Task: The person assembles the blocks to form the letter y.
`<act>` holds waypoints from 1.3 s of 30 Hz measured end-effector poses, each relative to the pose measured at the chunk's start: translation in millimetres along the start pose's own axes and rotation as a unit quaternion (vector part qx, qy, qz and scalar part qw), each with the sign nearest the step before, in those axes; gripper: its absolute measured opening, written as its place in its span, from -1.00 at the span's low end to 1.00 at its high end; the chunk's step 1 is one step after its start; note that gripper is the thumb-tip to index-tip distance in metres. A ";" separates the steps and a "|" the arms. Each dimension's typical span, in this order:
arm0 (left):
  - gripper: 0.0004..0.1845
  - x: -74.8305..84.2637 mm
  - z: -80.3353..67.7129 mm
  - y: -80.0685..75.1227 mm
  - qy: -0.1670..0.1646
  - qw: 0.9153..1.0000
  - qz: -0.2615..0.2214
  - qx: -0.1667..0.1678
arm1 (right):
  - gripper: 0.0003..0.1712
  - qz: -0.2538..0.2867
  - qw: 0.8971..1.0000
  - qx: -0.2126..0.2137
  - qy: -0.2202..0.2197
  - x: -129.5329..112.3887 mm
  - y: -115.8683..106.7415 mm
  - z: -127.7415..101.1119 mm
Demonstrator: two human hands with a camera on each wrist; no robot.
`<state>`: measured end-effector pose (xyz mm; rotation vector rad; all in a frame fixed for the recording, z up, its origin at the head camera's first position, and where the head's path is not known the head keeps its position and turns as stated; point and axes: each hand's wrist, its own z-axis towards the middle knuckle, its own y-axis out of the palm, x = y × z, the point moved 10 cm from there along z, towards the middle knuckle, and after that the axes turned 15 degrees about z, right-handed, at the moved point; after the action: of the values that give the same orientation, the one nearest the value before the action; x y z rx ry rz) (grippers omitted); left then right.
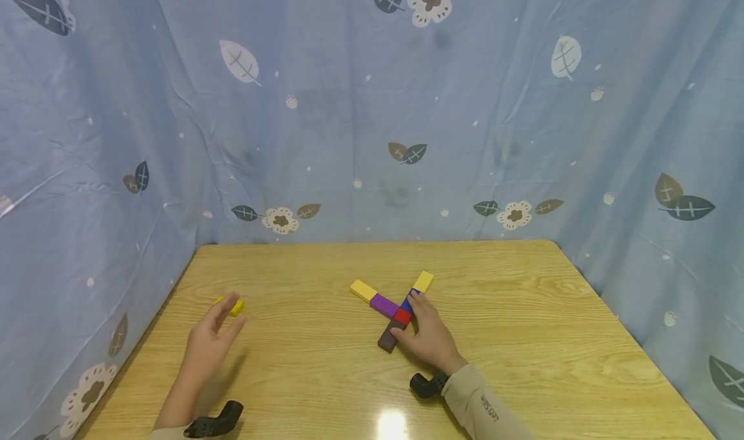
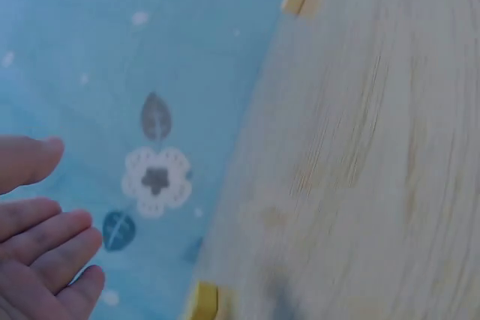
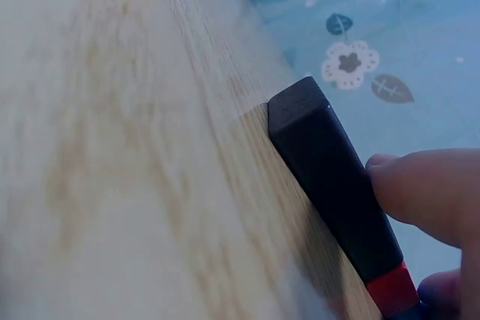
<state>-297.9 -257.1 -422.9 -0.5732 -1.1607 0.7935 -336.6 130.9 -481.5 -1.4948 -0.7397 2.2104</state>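
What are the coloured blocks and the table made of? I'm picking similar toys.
The blocks look like painted wood or plastic: flat solid colours, crisp edges, matte; hard to tell which. The table looks like wood or laminate: light grain lines, glossy glare near the front.

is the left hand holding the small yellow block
No, the left hand hovers open just short of the small yellow block, which lies on the table.

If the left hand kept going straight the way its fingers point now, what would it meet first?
Most likely the small yellow block lying just past the fingertips of the left hand. Whether they already touch it is unclear, since depth is hard to judge; beyond it lies the bare table.
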 end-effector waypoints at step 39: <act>-0.04 -101.6 13.7 30.5 -0.205 0.975 -0.024 -0.078 | -0.05 0.005 1.000 -0.013 0.013 0.6 1.4 1.5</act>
<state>-337.5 -319.4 -500.2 -0.5201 -1.6215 0.8050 -338.2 129.9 -482.4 -1.5392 -0.7568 2.1928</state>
